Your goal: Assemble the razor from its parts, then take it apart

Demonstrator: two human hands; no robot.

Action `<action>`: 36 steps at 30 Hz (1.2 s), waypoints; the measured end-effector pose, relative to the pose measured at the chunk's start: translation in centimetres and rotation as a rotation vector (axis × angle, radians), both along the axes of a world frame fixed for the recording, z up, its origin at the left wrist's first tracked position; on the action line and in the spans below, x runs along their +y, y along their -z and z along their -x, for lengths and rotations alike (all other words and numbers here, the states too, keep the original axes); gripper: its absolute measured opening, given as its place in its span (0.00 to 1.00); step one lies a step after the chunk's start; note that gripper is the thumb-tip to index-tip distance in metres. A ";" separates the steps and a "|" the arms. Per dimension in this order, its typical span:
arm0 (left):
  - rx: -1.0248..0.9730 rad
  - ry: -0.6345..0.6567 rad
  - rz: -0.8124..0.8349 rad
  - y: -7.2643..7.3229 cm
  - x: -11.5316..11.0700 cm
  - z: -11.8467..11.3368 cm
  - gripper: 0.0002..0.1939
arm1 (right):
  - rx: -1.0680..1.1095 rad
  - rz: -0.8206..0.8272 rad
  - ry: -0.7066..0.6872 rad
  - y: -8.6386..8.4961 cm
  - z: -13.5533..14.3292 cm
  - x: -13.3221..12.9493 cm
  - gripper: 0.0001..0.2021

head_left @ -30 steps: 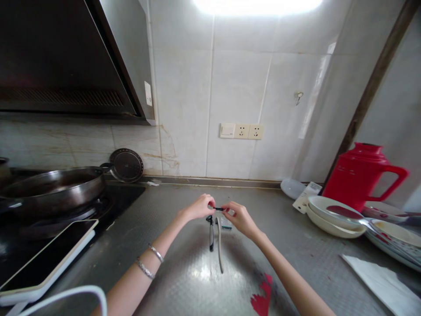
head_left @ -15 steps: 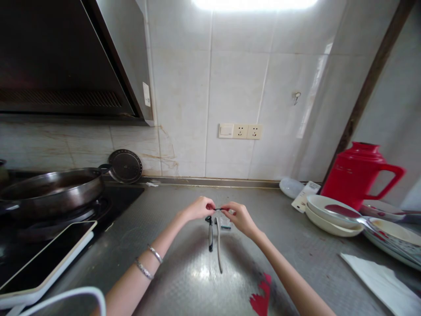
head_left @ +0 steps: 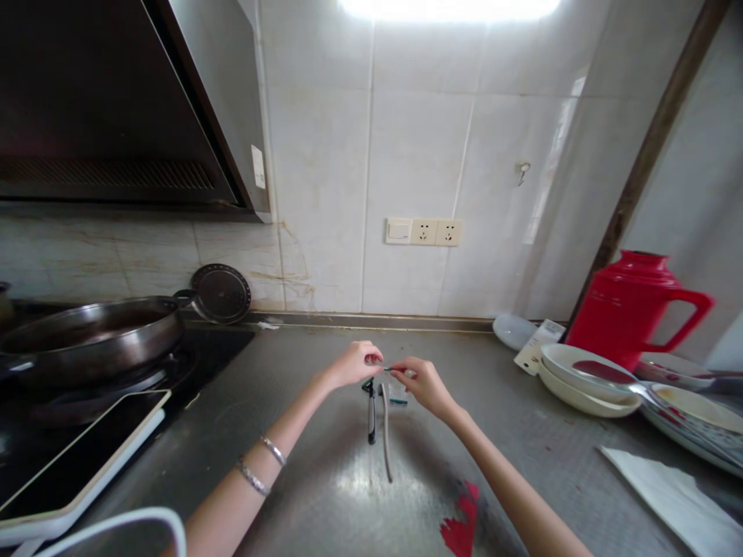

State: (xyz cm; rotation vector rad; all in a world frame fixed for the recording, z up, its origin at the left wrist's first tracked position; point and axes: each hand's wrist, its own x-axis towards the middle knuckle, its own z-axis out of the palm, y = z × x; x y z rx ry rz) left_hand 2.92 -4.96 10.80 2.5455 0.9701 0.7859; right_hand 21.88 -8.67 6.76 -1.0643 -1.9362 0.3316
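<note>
Strip (head_left: 388,370): small, thin, dark teal, pinched between the two hands, just past the far end of the razor-like tool (head_left: 371,414) and a touch to its right.
Right hand (head_left: 423,381): here's the grip, thumb and forefinger closed on the strip, beyond the razor-like tool and to its right.
Left hand (head_left: 355,363): beyond the razor-like tool and to its left, fingers curled, right up by the strip's other end; touching or not, can't tell.
Razor-like tool: flat on the counter (head_left: 313,495), dark head away from the viewer, pale handle pointing back.
Tube (head_left: 387,437): grey, slightly bowed, lying just right of the razor-like tool, nearly alongside.
Clear pack (head_left: 398,393): right of the razor-like tool's head, past the tube, a teal edge showing.
Bracelets (head_left: 264,466): two silvery bands on the left arm, left of the razor-like tool.
Red patch (head_left: 460,526): nearer the viewer than the razor-like tool, off right.
Phone-like slab (head_left: 87,456): well left of the razor-like tool.
Pan (head_left: 145,336): farther left and beyond it, on the cooktop (head_left: 229,344).
Bowls (head_left: 586,398): well right of the razor-like tool, red thermos (head_left: 621,309) standing behind.
</note>
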 end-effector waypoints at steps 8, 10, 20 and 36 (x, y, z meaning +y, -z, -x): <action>0.079 0.047 -0.028 -0.1 -0.5 -0.5 0.07 | -0.029 0.025 -0.015 0.2 0.2 0.0 0.11; 0.074 0.052 -0.043 0.2 -0.3 -0.5 0.08 | -0.026 0.026 -0.014 0.1 0.2 0.0 0.11; 0.089 0.074 -0.083 0.7 0.2 -0.5 0.08 | -0.043 0.030 -0.020 0.1 0.2 0.0 0.13; 0.076 0.046 0.110 0.6 -0.1 -0.4 0.11 | 0.131 0.217 -0.016 -0.1 0.5 -0.2 0.15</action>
